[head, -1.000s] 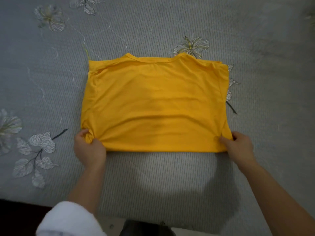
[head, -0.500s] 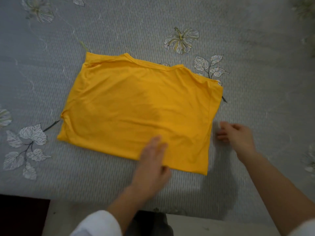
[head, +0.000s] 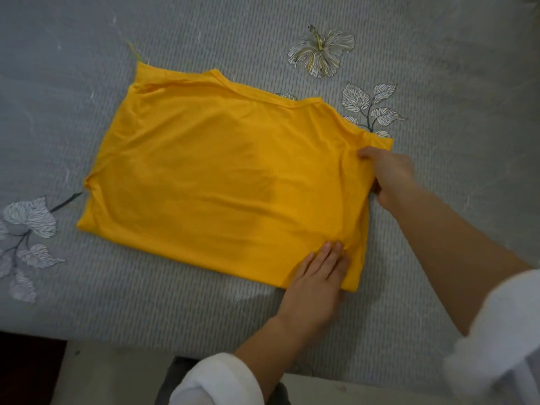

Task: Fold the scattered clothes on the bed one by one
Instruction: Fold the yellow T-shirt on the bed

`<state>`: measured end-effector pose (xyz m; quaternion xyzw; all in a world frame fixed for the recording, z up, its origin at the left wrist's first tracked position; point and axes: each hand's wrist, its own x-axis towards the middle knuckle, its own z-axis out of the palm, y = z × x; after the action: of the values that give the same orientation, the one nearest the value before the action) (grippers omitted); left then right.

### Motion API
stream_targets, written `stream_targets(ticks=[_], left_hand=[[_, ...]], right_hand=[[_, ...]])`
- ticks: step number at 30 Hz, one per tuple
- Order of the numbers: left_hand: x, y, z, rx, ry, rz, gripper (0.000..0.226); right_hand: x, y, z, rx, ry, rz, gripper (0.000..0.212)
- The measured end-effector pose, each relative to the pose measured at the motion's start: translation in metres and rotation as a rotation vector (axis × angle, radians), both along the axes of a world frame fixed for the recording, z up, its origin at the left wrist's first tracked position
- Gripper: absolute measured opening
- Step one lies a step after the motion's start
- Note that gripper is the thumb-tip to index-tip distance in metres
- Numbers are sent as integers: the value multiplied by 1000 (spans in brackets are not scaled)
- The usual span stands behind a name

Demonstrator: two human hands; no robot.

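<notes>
A yellow shirt (head: 228,182), folded into a rough rectangle with its neckline at the far edge, lies slantwise on the grey bed (head: 146,302). My left hand (head: 317,276) lies flat with straight fingers on the shirt's near right corner, pressing it down. My right hand (head: 390,176) is at the shirt's right edge: the thumb lies on top of the cloth and the fingers are tucked under the edge, gripping it. The cloth puckers around that grip.
The bed cover is grey with printed white flowers (head: 320,54) and leaves (head: 30,217). The bed's near edge (head: 117,344) runs along the bottom, with a dark floor patch (head: 26,372) at the lower left. No other clothes are in view.
My left hand slid right along the near edge to the shirt's near right corner. My right hand moved from the bed beside the shirt onto its right edge and took hold of it.
</notes>
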<state>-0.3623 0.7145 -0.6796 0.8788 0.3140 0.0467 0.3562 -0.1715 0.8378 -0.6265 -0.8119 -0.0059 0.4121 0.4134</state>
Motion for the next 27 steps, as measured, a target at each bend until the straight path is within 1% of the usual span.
stream_targets(ticks=[2,3,4,6,7,8,11,13,14,16,19,21,23,25,27], left_hand=[[-14,13,15,-297,-223,170,45],[-23,22,24,-447,-280,265,41],[-34,33,34,-535,-320,356,37],[-55,57,51,-640,-401,511,28],[-67,70,57,-699,-437,590,24],[-79,84,64,-762,-463,667,22],[-121,120,70,-983,-502,921,21],[-152,138,69,-1138,-558,1090,15],[-166,146,69,-1172,-574,1159,13],[-191,158,67,-1179,-591,1250,12],[-219,171,61,-1160,-632,1369,31],[-232,176,58,-1172,-674,1452,33],[-243,180,55,-1166,-689,1529,30],[-254,180,53,-1081,-639,1600,25],[-263,177,49,-962,-581,1653,20]], right_hand=[[-2,7,5,34,68,-89,37],[-6,11,9,67,65,-110,34],[-12,15,12,110,21,-110,28],[-26,28,17,173,-168,-24,15],[-37,37,21,191,-247,37,13],[-48,47,23,203,-290,88,15],[-87,83,30,223,-317,190,18],[-113,107,32,228,-322,240,20],[-126,119,34,232,-314,260,25],[-152,142,35,242,-289,302,32],[-191,175,35,251,-273,396,29],[-217,193,34,252,-260,437,29],[-240,205,31,245,-205,498,31],[-256,209,26,235,-177,583,37],[-262,200,17,221,-246,657,41]])
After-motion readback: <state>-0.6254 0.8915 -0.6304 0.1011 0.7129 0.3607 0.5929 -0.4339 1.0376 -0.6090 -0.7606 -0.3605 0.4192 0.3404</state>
